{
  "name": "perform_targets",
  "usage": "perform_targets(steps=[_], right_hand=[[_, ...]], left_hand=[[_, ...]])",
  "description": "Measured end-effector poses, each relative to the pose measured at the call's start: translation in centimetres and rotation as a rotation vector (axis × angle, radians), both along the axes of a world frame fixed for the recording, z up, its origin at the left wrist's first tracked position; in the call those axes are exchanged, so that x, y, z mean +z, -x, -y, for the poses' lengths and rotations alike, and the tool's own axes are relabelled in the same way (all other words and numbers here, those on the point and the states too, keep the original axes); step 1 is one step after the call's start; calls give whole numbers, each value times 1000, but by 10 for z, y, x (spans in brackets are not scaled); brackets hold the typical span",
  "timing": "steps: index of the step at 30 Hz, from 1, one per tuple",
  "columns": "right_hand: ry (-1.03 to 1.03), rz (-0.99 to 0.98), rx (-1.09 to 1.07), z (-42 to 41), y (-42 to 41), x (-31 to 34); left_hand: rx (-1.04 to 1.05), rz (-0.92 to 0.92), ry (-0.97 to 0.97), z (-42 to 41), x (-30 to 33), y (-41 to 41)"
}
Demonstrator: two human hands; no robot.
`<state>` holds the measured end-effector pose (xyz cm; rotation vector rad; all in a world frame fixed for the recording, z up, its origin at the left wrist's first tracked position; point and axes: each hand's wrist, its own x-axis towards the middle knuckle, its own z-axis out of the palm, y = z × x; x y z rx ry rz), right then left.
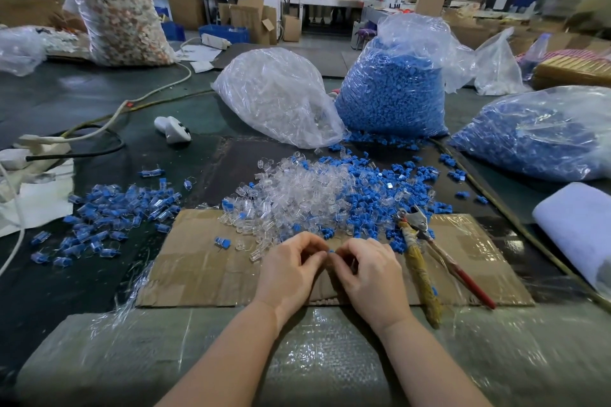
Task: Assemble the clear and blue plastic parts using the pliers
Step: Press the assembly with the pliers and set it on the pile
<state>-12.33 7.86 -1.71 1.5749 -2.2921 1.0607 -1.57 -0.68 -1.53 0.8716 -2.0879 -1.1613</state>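
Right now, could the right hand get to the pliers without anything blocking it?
Probably yes. The pliers lie on the cardboard just right of the right hand, handles toward the person, nothing lying between. The hand pinches a small blue part together with the left hand, so must release it first.

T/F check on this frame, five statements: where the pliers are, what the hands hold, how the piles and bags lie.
1. The taped-handle metal pliers lie on the brown cardboard sheet, held by neither hand. True.
2. The left hand and right hand meet over the cardboard, with a small blue plastic part showing between their fingertips. True.
3. The pile of joined clear-and-blue pieces lies right of the pliers. False: it lies to the left of the cardboard.
4. The tall clear bag of blue parts has tipped onto its side. False: it stands upright.
5. The right hand has its grip on the pliers' red handle. False: the handles lie free.
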Motion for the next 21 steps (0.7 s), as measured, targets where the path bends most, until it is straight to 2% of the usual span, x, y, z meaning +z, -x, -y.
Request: perform_targets(steps=[6, 21], right_hand=[[53, -4, 65, -2, -1, 2], [75, -25, 131, -2, 0, 4]], left_hand=[[34, -92, -95, 0, 2, 0], [6, -73, -53, 0, 2, -1]])
